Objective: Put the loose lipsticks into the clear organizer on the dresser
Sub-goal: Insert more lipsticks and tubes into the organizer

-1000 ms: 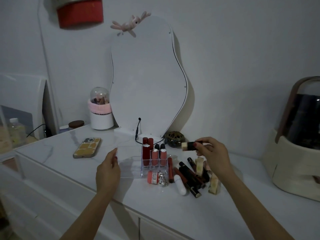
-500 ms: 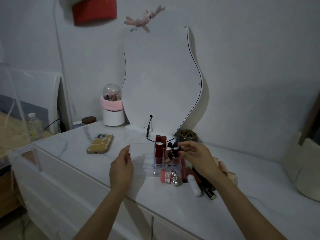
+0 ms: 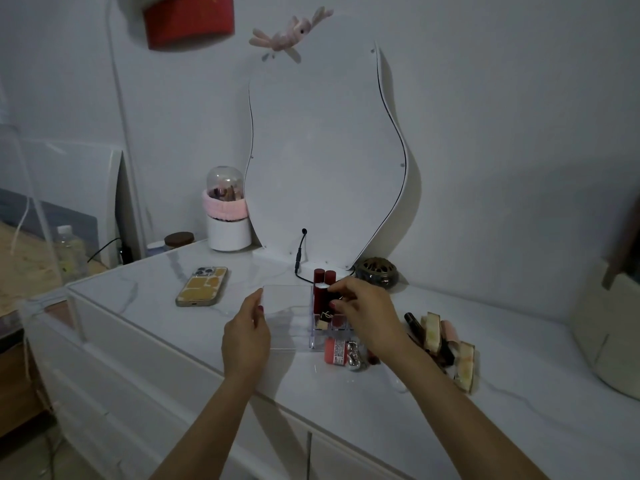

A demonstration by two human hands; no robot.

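Note:
The clear organizer (image 3: 287, 315) stands on the white marble dresser (image 3: 156, 306), with several red lipsticks (image 3: 325, 277) upright in its right compartments. My left hand (image 3: 246, 336) rests against its left front edge. My right hand (image 3: 369, 315) is over the organizer's right side, fingertips pinched on a black and gold lipstick (image 3: 325, 315) that points down into a compartment. Loose lipsticks (image 3: 438, 336) lie in a heap to the right, partly hidden by my right forearm. A red tube (image 3: 335, 351) with a silver piece (image 3: 354, 350) lies in front of the organizer.
A phone (image 3: 202, 286) lies face down to the left. A wavy mirror (image 3: 325, 161) with a cable stands behind the organizer, a brush holder (image 3: 227, 218) to its left, a dark round dish (image 3: 375, 271) to its right. A cream container (image 3: 607, 330) sits at the far right.
My right hand carried the black and gold lipstick leftward from above the loose heap and lowered it over the organizer's compartments. My left hand stayed on the organizer. The view shifted.

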